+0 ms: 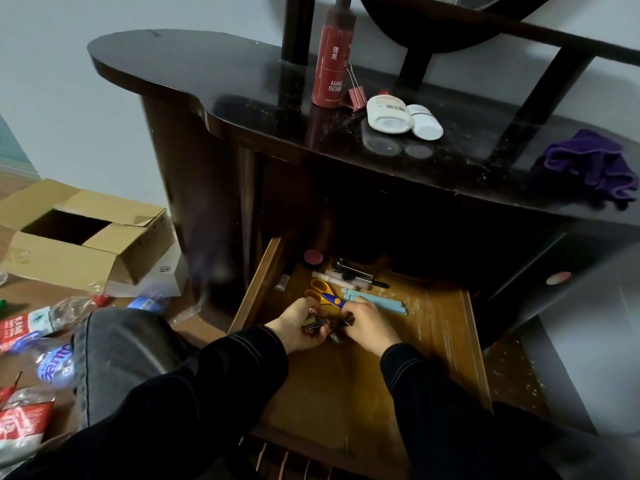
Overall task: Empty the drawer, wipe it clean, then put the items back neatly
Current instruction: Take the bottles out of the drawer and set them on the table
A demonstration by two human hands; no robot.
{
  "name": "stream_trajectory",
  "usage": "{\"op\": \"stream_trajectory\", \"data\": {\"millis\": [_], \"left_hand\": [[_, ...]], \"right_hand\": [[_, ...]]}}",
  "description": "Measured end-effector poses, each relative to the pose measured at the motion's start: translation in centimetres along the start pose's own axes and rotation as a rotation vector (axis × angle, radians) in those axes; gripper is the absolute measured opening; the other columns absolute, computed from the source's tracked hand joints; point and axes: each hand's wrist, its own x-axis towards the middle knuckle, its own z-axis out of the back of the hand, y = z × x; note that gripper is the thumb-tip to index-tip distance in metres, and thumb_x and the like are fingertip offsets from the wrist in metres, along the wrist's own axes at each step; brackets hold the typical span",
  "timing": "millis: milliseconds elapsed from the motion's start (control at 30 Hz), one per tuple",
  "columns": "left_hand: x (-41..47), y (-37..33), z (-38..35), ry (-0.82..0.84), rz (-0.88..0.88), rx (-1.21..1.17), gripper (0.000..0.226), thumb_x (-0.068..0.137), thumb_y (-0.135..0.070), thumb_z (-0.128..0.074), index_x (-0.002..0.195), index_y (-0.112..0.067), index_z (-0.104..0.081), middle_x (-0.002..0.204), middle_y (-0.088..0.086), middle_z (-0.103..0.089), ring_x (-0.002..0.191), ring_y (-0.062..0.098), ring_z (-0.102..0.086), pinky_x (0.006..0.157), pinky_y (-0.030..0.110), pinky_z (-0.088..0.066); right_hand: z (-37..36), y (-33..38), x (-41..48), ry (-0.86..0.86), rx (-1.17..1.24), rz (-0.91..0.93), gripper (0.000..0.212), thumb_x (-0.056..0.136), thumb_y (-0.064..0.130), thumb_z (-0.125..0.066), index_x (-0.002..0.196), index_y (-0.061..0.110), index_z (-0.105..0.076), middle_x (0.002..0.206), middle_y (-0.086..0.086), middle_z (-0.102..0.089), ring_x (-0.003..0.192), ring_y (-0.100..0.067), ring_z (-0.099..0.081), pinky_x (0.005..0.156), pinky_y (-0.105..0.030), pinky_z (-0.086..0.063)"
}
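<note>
The wooden drawer [436, 327] stands pulled out below the dark counter [242, 81], and both hands are down inside it near its left half. The left hand [298, 327] has its fingers curled round a cluster of small dark items [317, 323]; the right hand [367, 323] meets it from the other side, its fingertips bent down and pinching the same cluster, though what these pieces are is too blurred to tell. Just beyond the hands lie scissors [323, 294] with yellow handles, and beside them to the right a pair of light blue sticks [377, 301]. Farther back sit white pens [332, 277], a metal clipper [349, 266] and a round red compact [313, 257], with a small white piece [282, 282] against the left wall. The right half of the drawer floor shows pale scuffs and specks. On the counter stand a red bottle [332, 64] and a pink binder clip [356, 95] touching its base; a white bottle [388, 114] lies on its side near them, and a purple cloth [592, 164] is bunched at the far right end, well apart. On the floor to the left sits an open cardboard box [83, 237] among crushed plastic bottles [38, 320].
</note>
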Motion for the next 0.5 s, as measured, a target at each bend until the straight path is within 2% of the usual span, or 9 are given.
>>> {"op": "stream_trajectory", "data": {"millis": [67, 200, 300, 367, 400, 500], "left_hand": [[-0.3, 0.0, -0.1, -0.001, -0.001, 0.01, 0.017, 0.093, -0.019, -0.054, 0.089, -0.002, -0.055, 0.087, 0.018, -0.055, 0.063, 0.021, -0.053, 0.04, 0.02, -0.047], [-0.6, 0.0, -0.2, 0.0, -0.003, 0.001, 0.016, 0.093, -0.017, -0.055, 0.091, -0.002, -0.057, 0.089, 0.018, -0.054, 0.071, 0.023, -0.055, 0.055, 0.026, -0.047], [-0.8, 0.1, -0.3, 0.0, -0.011, -0.017, 0.016, 0.093, -0.016, -0.057, 0.093, -0.001, -0.055, 0.093, 0.018, -0.055, 0.078, 0.026, -0.056, 0.063, 0.03, -0.049], [-0.8, 0.2, -0.5, 0.003, -0.02, -0.028, 0.018, 0.093, -0.021, -0.058, 0.092, -0.003, -0.055, 0.095, 0.018, -0.056, 0.082, 0.029, -0.056, 0.066, 0.033, -0.05], [-0.8, 0.3, -0.6, 0.018, -0.015, -0.03, 0.021, 0.094, -0.025, -0.058, 0.094, -0.004, -0.056, 0.096, 0.018, -0.056, 0.084, 0.03, -0.057, 0.067, 0.034, -0.051], [-0.8, 0.3, -0.8, 0.091, 0.016, -0.05, 0.03, 0.095, -0.038, -0.055, 0.097, -0.009, -0.059, 0.098, 0.016, -0.058, 0.089, 0.031, -0.059, 0.061, 0.037, -0.054]], "right_hand": [[0.4, -0.5, -0.3, -0.001, 0.097, -0.078, 0.016, 0.087, 0.012, -0.075, 0.096, 0.023, -0.069, 0.105, 0.004, -0.059, 0.089, -0.012, -0.058, 0.075, -0.022, -0.046], [1.1, -1.1, -1.2, 0.024, 0.232, -0.167, 0.015, 0.084, 0.012, -0.08, 0.093, 0.02, -0.072, 0.095, 0.002, -0.068, 0.084, -0.013, -0.064, 0.074, -0.026, -0.055], [2.7, -0.2, -1.8, -0.05, 0.627, -0.261, 0.017, 0.081, 0.007, -0.083, 0.091, 0.016, -0.072, 0.095, -0.005, -0.068, 0.084, -0.018, -0.071, 0.068, -0.024, -0.06], [3.9, 1.4, -2.0, -0.083, 0.883, -0.235, 0.02, 0.079, 0.005, -0.084, 0.092, 0.016, -0.073, 0.099, -0.006, -0.07, 0.088, -0.019, -0.074, 0.071, -0.025, -0.062], [4.3, 2.2, -2.1, -0.078, 0.922, -0.189, 0.021, 0.08, 0.005, -0.084, 0.093, 0.018, -0.074, 0.1, -0.006, -0.072, 0.089, -0.019, -0.075, 0.073, -0.027, -0.063], [4.5, 4.7, -2.3, 0.031, 0.797, -0.016, 0.023, 0.082, 0.014, -0.083, 0.094, 0.03, -0.073, 0.093, 0.0, -0.076, 0.086, -0.014, -0.075, 0.069, -0.026, -0.062]]}}
